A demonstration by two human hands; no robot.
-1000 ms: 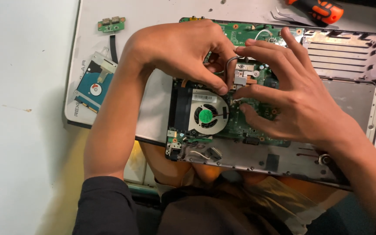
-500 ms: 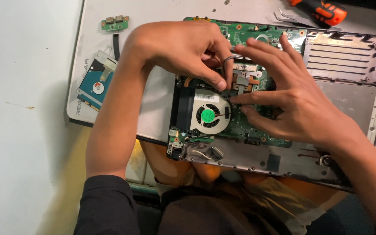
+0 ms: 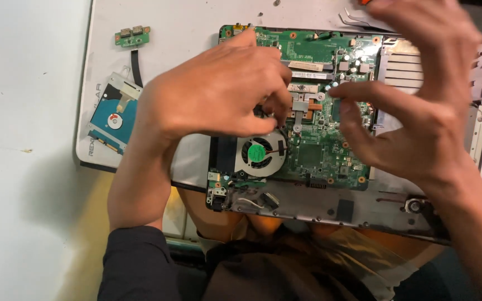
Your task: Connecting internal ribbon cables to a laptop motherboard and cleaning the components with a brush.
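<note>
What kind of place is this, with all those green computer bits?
Probably a computer repair bench. An opened laptop shows its green circuit board and cooling fan, and a removed hard drive lies beside it on a white mat.

A pale, nearly white table fills the left side, smooth apart from a small scuff mark. A white mat with rounded corners lies on it under the work. Light falls evenly from above, brightest along the top edge. A soft shadow darkens the table below the mat's left corner.
</note>
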